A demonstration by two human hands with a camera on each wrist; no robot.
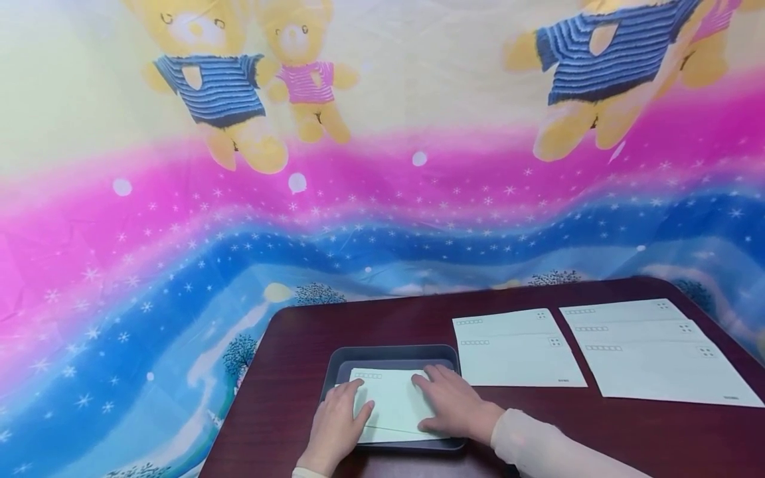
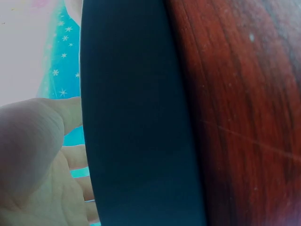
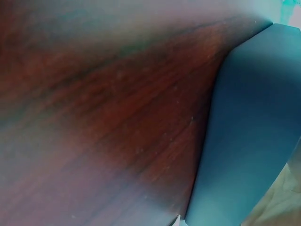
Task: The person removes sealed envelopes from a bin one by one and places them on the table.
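Observation:
A dark grey tray (image 1: 391, 353) stands on the table, with white envelopes (image 1: 391, 405) lying in it, one slightly offset over another. My left hand (image 1: 336, 421) rests at their left side, its thumb and forefinger spread over the top paper. From the right, my right hand (image 1: 451, 401) touches the same envelopes with spread fingers and thumb. The tray's outer wall (image 2: 136, 113) hides the left fingertips in the left wrist view. In the right wrist view the tray wall (image 3: 249, 117) covers most of the right hand.
Right of the tray, two overlapping envelopes (image 1: 520, 365) lie on the dark red-brown table (image 1: 382, 322). Farther right is another overlapping group of envelopes (image 1: 663, 375). A curtain (image 1: 382, 179) printed with bears hangs behind the table.

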